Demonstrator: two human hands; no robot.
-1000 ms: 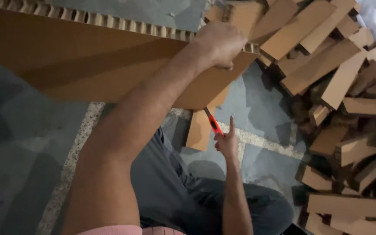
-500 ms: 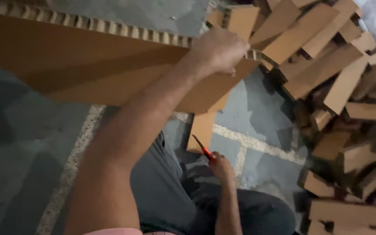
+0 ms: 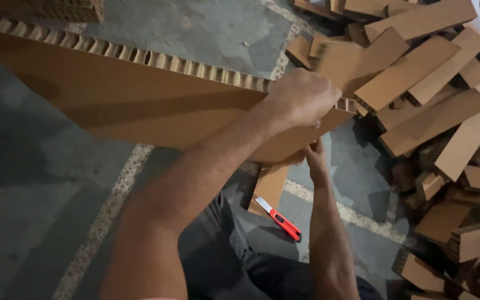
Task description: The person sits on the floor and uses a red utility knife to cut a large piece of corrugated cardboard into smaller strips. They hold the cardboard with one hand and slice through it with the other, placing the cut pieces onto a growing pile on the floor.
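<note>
The light is dim and soft. My left arm [image 3: 195, 189] looks near and a little blurred. Dark shadow lies on the floor [image 3: 29, 166] at left, and the top right corner glares white.

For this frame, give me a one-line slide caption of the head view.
Both hands, left hand and right hand, hold a honeycomb cardboard panel; a red utility knife lies on the floor.

- Left hand [image 3: 302, 99] grips the honeycomb cardboard panel's [image 3: 140, 105] top edge, centre frame.
- Right hand [image 3: 316, 158] touches its lower corner.
- Red utility knife [image 3: 278, 219] lies on the floor below.
</note>
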